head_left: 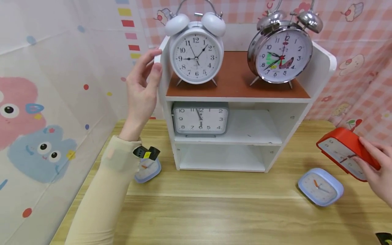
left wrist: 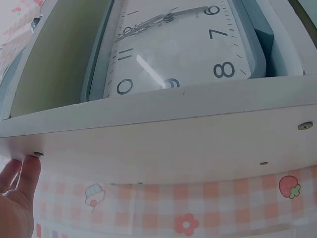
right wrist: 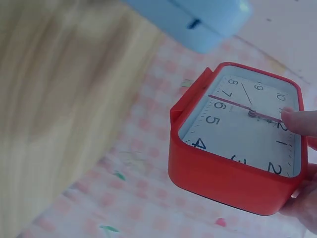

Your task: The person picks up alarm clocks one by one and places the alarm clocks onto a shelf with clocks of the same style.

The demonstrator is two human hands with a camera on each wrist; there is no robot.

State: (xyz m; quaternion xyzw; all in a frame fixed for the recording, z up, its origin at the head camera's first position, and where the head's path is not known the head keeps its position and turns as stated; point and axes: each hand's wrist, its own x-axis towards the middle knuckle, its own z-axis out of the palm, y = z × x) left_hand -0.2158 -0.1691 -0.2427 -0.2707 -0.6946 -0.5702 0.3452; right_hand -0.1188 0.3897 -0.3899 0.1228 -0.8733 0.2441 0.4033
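My left hand [head_left: 143, 81] touches the outer face of the left side panel of a white shelf unit [head_left: 240, 139], near its top. In the left wrist view two fingertips [left wrist: 29, 168] press against that panel. With thumb and fingers my right hand [head_left: 378, 166] grips a red rectangular alarm clock [head_left: 344, 153], held tilted above the table at the right. The right wrist view shows the thumb on the face of that red clock [right wrist: 247, 129]. Below it on the table is a light-blue clock [head_left: 321, 187]. Another light-blue clock [head_left: 148, 170] lies partly hidden behind my left wrist.
On the brown top shelf stand a white twin-bell clock [head_left: 196, 54] and a silver twin-bell clock [head_left: 281, 56]. A grey rectangular clock [head_left: 200, 119] occupies the left of the middle shelf. The unit stands on a wooden table [head_left: 214, 211] before patterned cloth [head_left: 352, 68].
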